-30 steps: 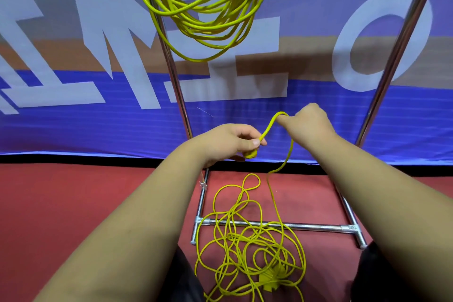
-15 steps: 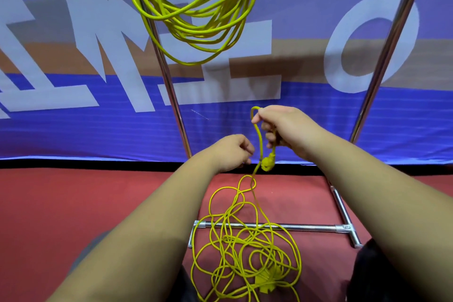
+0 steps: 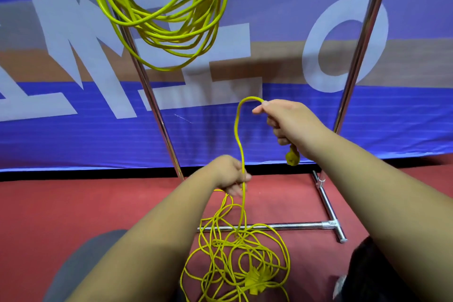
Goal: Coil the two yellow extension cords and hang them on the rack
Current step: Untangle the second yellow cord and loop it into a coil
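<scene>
fingers (image 3: 277, 122) grip the loose cord (image 3: 237, 127); coiled cord (image 3: 157, 29) seemingly hangs on the rack (image 3: 360, 39).

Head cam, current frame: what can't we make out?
Head view:
Hung coil: its attachment to the rack is cut off by the top edge.
Plug: prongs not discernible, partly behind the right hand and wrist.
Loose cord: nearest loops cut off by the bottom edge.
Left hand: fingertips motion-blurred.

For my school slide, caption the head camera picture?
Right hand and left hand hold the loose cord; coiled cord hangs above by the rack.
</scene>
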### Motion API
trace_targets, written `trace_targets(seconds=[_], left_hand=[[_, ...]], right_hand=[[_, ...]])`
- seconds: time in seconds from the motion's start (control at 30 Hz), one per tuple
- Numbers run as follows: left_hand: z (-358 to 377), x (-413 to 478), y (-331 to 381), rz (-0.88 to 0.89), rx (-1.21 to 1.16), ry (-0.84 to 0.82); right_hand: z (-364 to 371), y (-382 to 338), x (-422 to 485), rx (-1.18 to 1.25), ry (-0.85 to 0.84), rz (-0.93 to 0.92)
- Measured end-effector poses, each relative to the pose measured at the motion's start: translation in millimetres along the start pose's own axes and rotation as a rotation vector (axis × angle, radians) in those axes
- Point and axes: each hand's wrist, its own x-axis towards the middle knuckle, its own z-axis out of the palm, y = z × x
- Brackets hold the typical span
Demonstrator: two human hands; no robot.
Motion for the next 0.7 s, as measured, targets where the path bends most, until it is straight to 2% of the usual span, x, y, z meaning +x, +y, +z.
trace_targets(seconds=[0.1, 0.2, 0.27, 0.37, 0.47, 0.57, 0.7], left_hand=[[-13.4, -10.0, 28.6, 0.086, -0.411, 0.178], [-28.2, -14.8, 44.6, 0.163, -0.753, 0.398], [-37.1, -16.0, 49.0, 0.242, -0.923, 0.516], [-47.7, -18.3, 50.4, 0.34, -1.036, 0.63], [-54.9, -23.1, 53.6, 0.456, -1.088, 0.596], [-57.1, -32.1, 58.2, 0.518, -1.128, 0.455], [-56.8, -47.2, 60.2, 0.535, -1.0, 0.228]], right_hand=[[-2.1, 7.9, 8.2, -0.011, 0.063, -0.02], [0.1, 14.5, 17.8, 0.134, 0.145, 0.035], [4.1, 15.4, 22.2, 0.257, 0.19, 0.137], [10.1, 18.0, 25.3, 0.356, 0.193, 0.262], [17.1, 25.8, 23.9, 0.304, 0.17, 0.35], [19.7, 30.9, 20.9, 0.23, 0.142, 0.39], [17.6, 27.4, 18.7, 0.122, 0.065, 0.373]])
